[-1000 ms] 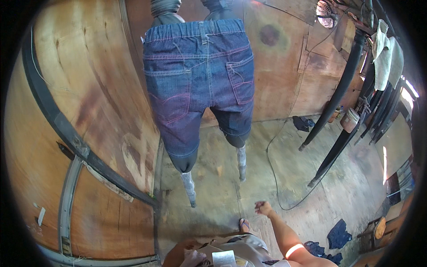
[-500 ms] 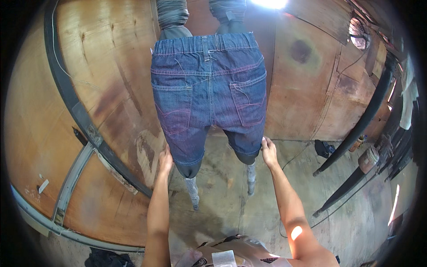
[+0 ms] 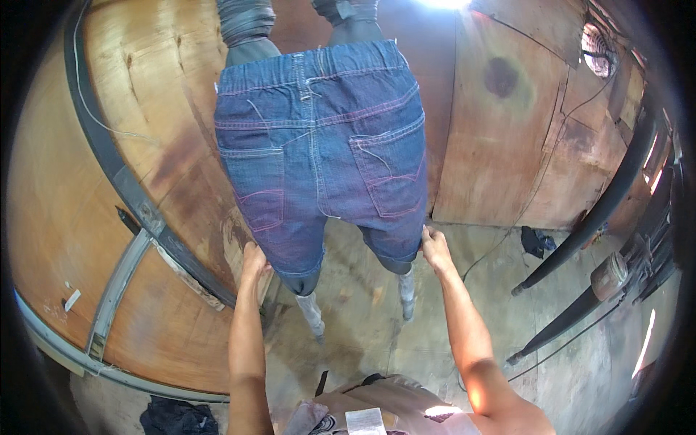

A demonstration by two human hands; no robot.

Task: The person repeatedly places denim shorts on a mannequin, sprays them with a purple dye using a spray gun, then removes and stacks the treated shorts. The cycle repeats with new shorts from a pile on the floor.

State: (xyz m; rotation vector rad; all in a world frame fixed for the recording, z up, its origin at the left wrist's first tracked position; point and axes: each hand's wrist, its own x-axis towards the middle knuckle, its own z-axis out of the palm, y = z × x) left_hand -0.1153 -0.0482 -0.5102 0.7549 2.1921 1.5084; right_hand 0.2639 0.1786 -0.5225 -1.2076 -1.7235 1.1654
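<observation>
Blue denim shorts with an elastic waistband, two back pockets and pink stitching are stretched over a dark grey leg-shaped form. Its wrapped upper ends stick out above the waistband. Two pale wrapped rods reach down below the leg openings. My left hand is closed at the outer edge of the left leg, just above its hem. On the other side, my right hand pinches the outer edge of the right leg near the hem. The fingertips of both hands are partly hidden.
Wooden panels with a dark curved beam stand on the left. Black slanted poles and a can-like container are on the right. Dark cloths lie on the floor at the right and at the lower left. A bright lamp shines above.
The shorts and the form have swung to the left and tilted slightly, appearing a little larger. My left hand has shifted left with them; my right hand stays at the right hem.
</observation>
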